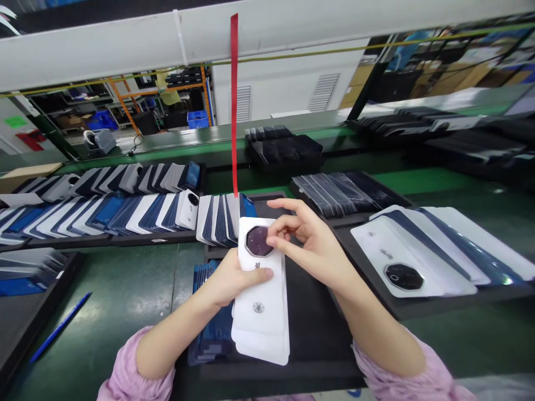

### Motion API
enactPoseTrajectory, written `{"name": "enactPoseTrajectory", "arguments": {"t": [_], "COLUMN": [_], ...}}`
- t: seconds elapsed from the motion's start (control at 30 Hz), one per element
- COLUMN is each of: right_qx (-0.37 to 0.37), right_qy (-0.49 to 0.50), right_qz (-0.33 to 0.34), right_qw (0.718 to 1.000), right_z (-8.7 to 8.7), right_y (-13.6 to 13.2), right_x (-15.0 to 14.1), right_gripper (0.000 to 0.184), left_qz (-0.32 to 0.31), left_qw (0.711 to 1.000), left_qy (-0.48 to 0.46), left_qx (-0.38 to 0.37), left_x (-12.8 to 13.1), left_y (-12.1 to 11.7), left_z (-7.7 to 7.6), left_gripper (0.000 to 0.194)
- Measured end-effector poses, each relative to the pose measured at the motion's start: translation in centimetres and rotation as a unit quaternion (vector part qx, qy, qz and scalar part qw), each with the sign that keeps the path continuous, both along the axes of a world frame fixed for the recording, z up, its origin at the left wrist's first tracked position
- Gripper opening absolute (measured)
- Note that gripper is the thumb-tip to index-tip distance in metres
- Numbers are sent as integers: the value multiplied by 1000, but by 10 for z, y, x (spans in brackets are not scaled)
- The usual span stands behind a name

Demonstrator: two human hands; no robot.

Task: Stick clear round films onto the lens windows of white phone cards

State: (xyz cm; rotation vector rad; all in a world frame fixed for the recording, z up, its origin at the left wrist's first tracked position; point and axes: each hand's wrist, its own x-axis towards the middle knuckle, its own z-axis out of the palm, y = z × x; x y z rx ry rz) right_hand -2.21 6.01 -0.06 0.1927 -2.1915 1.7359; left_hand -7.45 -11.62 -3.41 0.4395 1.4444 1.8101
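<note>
My left hand (234,278) grips a small stack of white phone back covers (261,309) from the left side, thumb across the top cover. The top cover has a dark octagonal camera panel (257,240) near its far end. My right hand (311,242) hovers over that end, with thumb and forefinger pinched at the right edge of the camera panel. What the pinch holds, if anything, is too small to make out. The stack rests above a black tray (309,334) in front of me.
Rows of white and blue covers (125,214) stand on edge in black trays to the left. More white covers (413,256) lie fanned on a tray at right. A blue pen (58,328) lies on the green table. A red strip (234,106) hangs from above.
</note>
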Motion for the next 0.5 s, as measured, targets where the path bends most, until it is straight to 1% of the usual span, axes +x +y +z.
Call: {"name": "enactPoseTrajectory", "arguments": {"t": [0.2,0.27,0.33,0.37,0.4,0.47,0.5], "right_qx": [21,51,113,159,215,320,356], "right_qy": [22,38,73,95,117,152,160], "right_qz": [2,-9,-37,-58,-88,-163,-193], "right_qw": [1000,998,990,981,966,921,900], "right_z": [-3,-6,-9,-10,-11,-10,-9], "right_y": [-5,-8,-10,-11,-13,-16,-18], "right_x": [-3,-6,-8,-8,-8,-8,-8], "right_gripper": [45,44,44,43,44,54,58], "left_qz": [15,25,43,57,68,70,70], "left_qw": [1000,999,998,996,994,990,988], "left_qy": [10,15,18,20,20,23,34], "left_qx": [-12,-24,-47,-62,-79,-119,-131], "left_x": [0,1,4,5,6,6,4], "left_y": [-1,0,-1,-3,-5,-10,-13], "left_z": [5,6,6,6,5,3,2], "left_gripper": [60,62,64,65,67,68,68]}}
